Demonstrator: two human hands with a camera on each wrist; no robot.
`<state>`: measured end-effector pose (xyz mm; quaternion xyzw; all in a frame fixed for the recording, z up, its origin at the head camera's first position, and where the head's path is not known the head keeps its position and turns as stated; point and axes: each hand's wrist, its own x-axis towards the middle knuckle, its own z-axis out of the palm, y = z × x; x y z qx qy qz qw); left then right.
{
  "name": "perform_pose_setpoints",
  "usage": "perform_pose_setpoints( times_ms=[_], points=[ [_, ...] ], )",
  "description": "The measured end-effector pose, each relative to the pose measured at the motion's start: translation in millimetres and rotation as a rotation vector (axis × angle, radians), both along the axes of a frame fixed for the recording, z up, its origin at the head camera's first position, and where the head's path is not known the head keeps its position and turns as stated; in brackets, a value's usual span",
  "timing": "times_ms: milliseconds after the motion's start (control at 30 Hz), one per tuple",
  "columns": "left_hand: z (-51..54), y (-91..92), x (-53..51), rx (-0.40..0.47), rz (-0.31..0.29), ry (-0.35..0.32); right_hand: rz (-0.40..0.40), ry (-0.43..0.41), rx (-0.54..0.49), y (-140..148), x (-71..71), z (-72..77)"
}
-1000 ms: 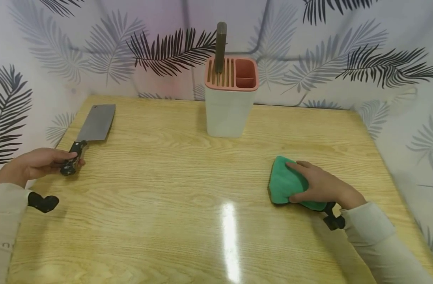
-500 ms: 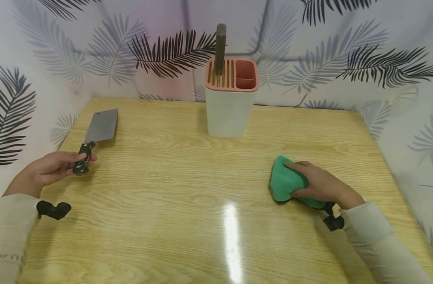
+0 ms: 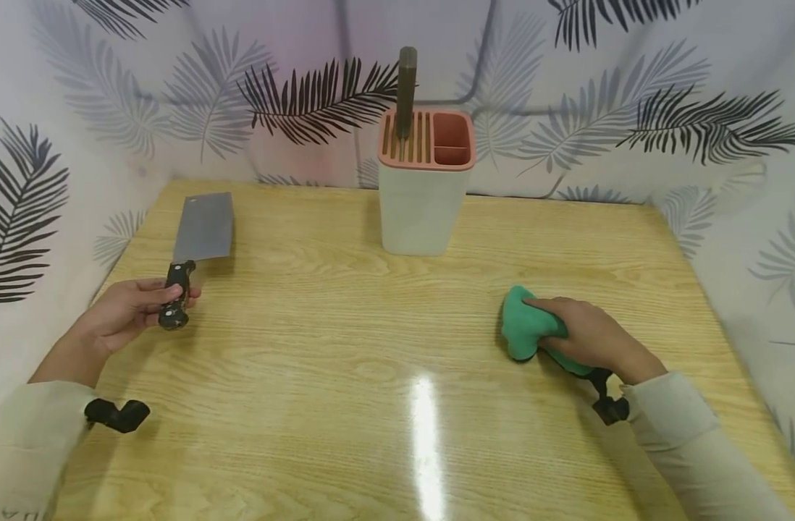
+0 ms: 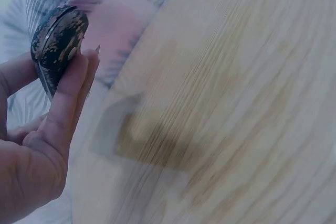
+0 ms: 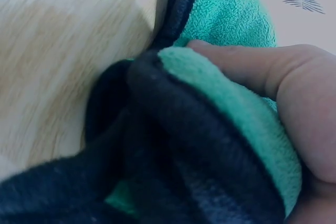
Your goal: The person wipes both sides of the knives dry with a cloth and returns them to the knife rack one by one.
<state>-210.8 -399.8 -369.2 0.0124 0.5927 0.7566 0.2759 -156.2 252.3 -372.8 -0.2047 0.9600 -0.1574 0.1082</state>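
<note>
At the left of the head view, the left hand pinches the black handle of a cleaver, its broad grey blade pointing away toward the back. The left wrist view has the worn handle end between thumb and fingers, with a shadow on the wood below. On the right, the right hand grips a bunched green cloth from its right side. Close up in the right wrist view, the cloth is folded, with a dark border, and a digit presses into the fold.
A white holder with a salmon slotted top stands at the back middle of the wooden table; a dark-handled knife is upright in a slot. Leaf-patterned fabric hangs behind and along both sides.
The left hand has moved right with the cleaver, whose blade has turned to point more directly toward the back. The green cloth is more bunched under the right hand, which has barely moved.
</note>
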Motion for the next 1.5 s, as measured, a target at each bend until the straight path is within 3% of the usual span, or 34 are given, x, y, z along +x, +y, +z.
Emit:
perform_pose_setpoints(
  times_ms=[200,367,600,833,1067,1233,1500],
  points=[
    [5.7,26.0,9.9,-0.009,0.047,0.032,-0.021,0.008,-0.005,1,-0.2,1.9],
    [12.0,44.5,14.2,0.043,0.074,0.051,-0.017,0.011,-0.011,1,-0.2,2.4],
    [21.9,64.8,20.3,0.095,0.07,0.076,-0.026,0.024,-0.025,1,-1.7,6.5],
    [32.9,93.0,28.0,0.075,0.058,0.124,-0.06,0.051,-0.051,0,-3.9,15.5],
    [40.9,121.7,37.3,0.055,0.083,0.197,-0.084,0.071,-0.077,-1,-3.1,21.0],
    [42.4,138.2,42.3,0.092,0.055,0.265,-0.147,0.096,-0.079,0,-1.9,31.9],
    [44.7,161.3,54.7,0.118,-0.004,0.33,-0.201,0.231,-0.179,-2,-2.1,49.2]
  ],
)
